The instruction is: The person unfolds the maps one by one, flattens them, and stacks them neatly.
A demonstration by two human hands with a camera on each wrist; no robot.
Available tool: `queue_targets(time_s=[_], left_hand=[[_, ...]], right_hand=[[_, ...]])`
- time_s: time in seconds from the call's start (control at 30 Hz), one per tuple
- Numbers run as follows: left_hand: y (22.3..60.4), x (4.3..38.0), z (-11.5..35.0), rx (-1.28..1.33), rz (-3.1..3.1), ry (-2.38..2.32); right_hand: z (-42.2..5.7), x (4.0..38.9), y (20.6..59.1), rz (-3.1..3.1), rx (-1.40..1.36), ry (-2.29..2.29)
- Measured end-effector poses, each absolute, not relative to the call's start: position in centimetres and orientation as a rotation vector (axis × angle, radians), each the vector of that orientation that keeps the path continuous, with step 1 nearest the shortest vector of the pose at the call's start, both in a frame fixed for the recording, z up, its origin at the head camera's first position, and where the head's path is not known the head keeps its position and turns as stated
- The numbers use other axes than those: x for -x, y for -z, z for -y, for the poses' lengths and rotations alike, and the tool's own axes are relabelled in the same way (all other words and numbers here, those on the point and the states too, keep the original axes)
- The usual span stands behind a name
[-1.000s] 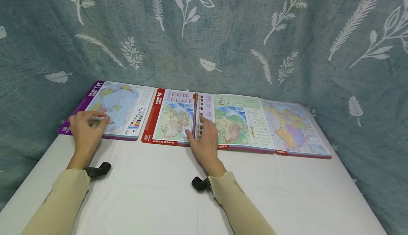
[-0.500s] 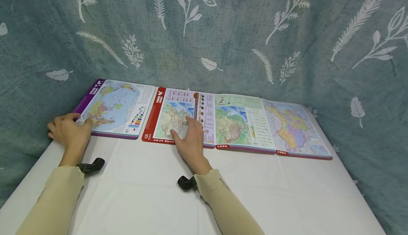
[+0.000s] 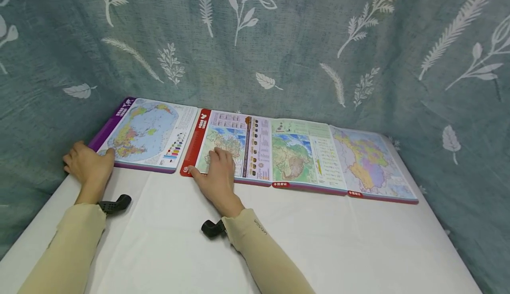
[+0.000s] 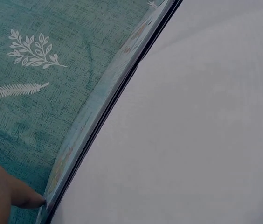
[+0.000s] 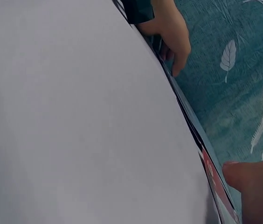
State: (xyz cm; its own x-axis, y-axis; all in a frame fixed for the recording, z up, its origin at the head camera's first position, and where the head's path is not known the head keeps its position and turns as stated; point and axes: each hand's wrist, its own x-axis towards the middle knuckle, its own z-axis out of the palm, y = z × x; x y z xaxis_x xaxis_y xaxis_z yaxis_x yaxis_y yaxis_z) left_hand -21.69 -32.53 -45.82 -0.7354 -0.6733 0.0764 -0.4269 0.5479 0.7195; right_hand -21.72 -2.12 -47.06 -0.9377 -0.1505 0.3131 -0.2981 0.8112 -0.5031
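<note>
My left hand (image 3: 88, 163) lies over the near left corner of a world map (image 3: 149, 130) with a purple band down its left side. Its thumb rests on the map's face, and its fingers reach over the left edge. The right hand (image 3: 217, 174) is spread low over the near left part of a red-banded map (image 3: 195, 145). That thumb reaches the red corner, while the other fingers lie over the printed map. In the right wrist view, the left hand (image 5: 171, 35) appears beyond the maps' near edge. The left wrist view shows the left thumb (image 4: 26, 196) at the map edge.
A green relief map (image 3: 292, 156) and a pastel-coloured map (image 3: 364, 161) continue the row to the right. All lie on a white-covered table (image 3: 318, 241), against a blue-green leaf-patterned cloth (image 3: 279, 63) at the back.
My left hand has moved left from above the world map to its near left corner. The right hand has slid left across the red-banded map toward its red corner.
</note>
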Motion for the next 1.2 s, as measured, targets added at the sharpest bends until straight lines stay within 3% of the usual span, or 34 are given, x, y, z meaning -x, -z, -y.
queue_targets(time_s=[0.87,1.2], left_hand=[[46.0,21.8,32.3,-0.894,2.431,0.973],[46.3,21.9,34.2,-0.857,2.277,1.016]], right_hand=[[8.4,20.9,46.6,2.828,-0.424,-0.59],[8.2,21.0,46.5,2.737,-0.437,-0.871]])
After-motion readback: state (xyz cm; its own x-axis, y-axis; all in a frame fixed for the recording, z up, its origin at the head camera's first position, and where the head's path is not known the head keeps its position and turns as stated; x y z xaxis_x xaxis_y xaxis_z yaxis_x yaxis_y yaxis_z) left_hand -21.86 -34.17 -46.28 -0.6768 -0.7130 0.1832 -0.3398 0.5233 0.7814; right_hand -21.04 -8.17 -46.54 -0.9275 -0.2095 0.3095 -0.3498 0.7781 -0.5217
